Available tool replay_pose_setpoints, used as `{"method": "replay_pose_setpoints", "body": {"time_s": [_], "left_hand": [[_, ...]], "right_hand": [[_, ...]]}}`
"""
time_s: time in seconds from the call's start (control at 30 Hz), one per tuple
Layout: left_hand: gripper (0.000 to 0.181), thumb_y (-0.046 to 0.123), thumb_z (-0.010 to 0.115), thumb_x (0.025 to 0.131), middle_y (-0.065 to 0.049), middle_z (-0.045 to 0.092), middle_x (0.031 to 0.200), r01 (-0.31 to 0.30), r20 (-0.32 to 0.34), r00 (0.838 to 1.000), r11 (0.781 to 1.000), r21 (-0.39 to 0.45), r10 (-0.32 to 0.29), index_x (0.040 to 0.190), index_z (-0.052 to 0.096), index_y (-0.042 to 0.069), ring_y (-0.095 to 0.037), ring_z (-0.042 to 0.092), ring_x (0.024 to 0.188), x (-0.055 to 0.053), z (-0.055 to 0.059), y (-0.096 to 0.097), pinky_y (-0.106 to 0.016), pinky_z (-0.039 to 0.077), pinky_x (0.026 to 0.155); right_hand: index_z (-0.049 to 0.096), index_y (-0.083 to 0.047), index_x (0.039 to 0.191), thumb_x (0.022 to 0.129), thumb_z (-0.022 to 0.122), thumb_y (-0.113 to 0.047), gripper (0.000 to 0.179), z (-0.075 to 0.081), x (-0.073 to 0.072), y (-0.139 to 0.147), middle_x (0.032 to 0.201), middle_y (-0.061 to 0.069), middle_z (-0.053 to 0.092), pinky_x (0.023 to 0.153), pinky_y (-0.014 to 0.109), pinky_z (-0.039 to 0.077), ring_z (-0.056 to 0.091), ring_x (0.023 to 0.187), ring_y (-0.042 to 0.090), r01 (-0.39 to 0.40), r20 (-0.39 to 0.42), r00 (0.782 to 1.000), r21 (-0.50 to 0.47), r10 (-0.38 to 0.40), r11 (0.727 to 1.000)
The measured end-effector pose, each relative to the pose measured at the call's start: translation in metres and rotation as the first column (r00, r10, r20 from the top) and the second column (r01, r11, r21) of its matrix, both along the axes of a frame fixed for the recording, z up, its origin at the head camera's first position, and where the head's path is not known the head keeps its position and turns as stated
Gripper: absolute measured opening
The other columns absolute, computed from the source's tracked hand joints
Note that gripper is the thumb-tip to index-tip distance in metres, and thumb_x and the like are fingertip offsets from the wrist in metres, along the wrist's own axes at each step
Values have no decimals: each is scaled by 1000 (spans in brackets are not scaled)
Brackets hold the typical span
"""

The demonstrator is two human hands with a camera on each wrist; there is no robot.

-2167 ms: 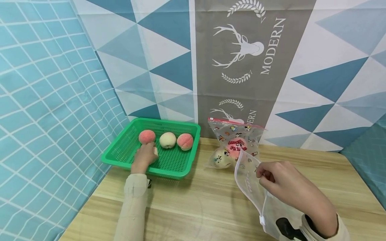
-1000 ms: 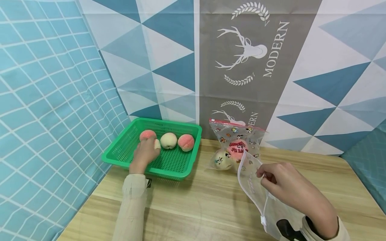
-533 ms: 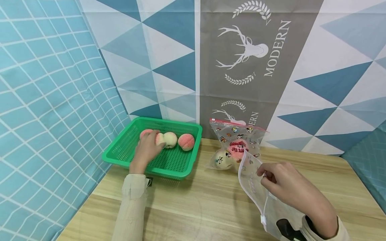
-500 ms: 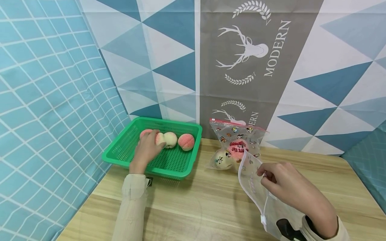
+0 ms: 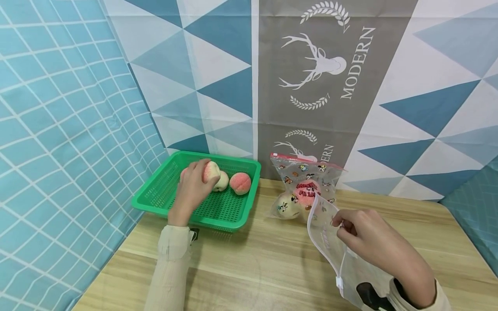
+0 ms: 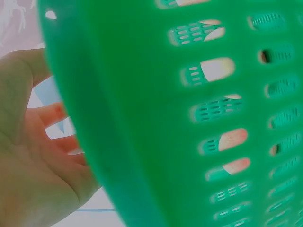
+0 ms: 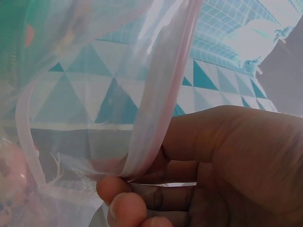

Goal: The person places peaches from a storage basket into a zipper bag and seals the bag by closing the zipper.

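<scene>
My left hand (image 5: 189,188) grips a white-and-pink peach (image 5: 212,171) above the green basket (image 5: 252,202). Under it in the basket sits a whitish peach (image 5: 222,182), with a pink peach (image 5: 240,183) to the right. Another pink peach (image 5: 183,173) is mostly hidden behind my left hand. In the left wrist view the basket's wall (image 6: 118,94) covers the fingertips. My right hand (image 5: 373,242) pinches the edge of a clear slider zip bag (image 5: 324,229), whose mouth gapes toward the left. The right wrist view shows thumb and fingers at the bag's rim (image 7: 156,127).
A clear bag with a red zip (image 5: 307,159) and cartoon prints leans at the back wall, with a pink peach (image 5: 306,193) and a whitish peach (image 5: 286,208) in it. Wooden tabletop (image 5: 249,268) lies between basket and bags. A blue checked cloth (image 5: 70,129) borders the left side.
My left hand has taken hold of a peach at the basket's front and raised it up and to the right, in front of the whitish peach. My right hand stays at the zip bag.
</scene>
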State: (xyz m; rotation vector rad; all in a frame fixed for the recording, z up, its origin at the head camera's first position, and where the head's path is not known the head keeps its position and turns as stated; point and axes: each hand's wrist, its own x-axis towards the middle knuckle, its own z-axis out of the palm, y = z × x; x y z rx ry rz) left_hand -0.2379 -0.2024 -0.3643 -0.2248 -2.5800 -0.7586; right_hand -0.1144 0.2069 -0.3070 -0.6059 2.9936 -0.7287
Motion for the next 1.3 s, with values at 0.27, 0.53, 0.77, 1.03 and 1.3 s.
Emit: {"method": "replay_pose_setpoints", "body": {"time_s": [0.27,0.53,0.77,1.03,1.3], "left_hand": [[55,34,75,90,-18,54,134,0,-69,998,1000,6,0,138,56,13,-44,54,114,2,6,5,-60,48,83],[56,33,76,88,-19,56,131,-2,-120,993,1000,-9,1,136,57,11,-41,57,111,5,12,13,-61,46,88],[57,35,77,88,-17,57,131,21,-150,989,1000,-2,-21,137,57,12,-37,60,107,11,19,20,-62,43,89],[57,33,78,87,-15,58,130,52,-210,976,999,6,-50,135,57,12,-33,61,103,16,26,27,-58,48,82],[57,37,76,88,-13,58,130,88,-248,965,996,15,-81,135,57,12,-30,62,100,25,35,34,-50,52,75]], "right_hand": [[74,-9,96,86,57,-2,22,3,-2,0,72,-9,62,50,24,40,46,56,6,14,1,1000,5,-14,1000],[74,-10,95,86,57,-2,21,4,-1,0,71,-10,61,51,24,40,46,56,6,14,-13,1000,-1,-14,1000],[74,-8,96,86,58,-2,20,5,-1,-1,72,-8,62,50,24,42,48,57,8,28,3,1000,4,-28,1000],[75,-7,97,86,59,-3,20,5,-1,-3,70,-8,61,49,24,40,46,56,8,22,-4,1000,6,-22,1000],[74,-10,97,86,57,-1,22,4,0,-3,64,-13,55,48,23,36,40,52,3,-13,-32,999,-5,13,1000]]}}
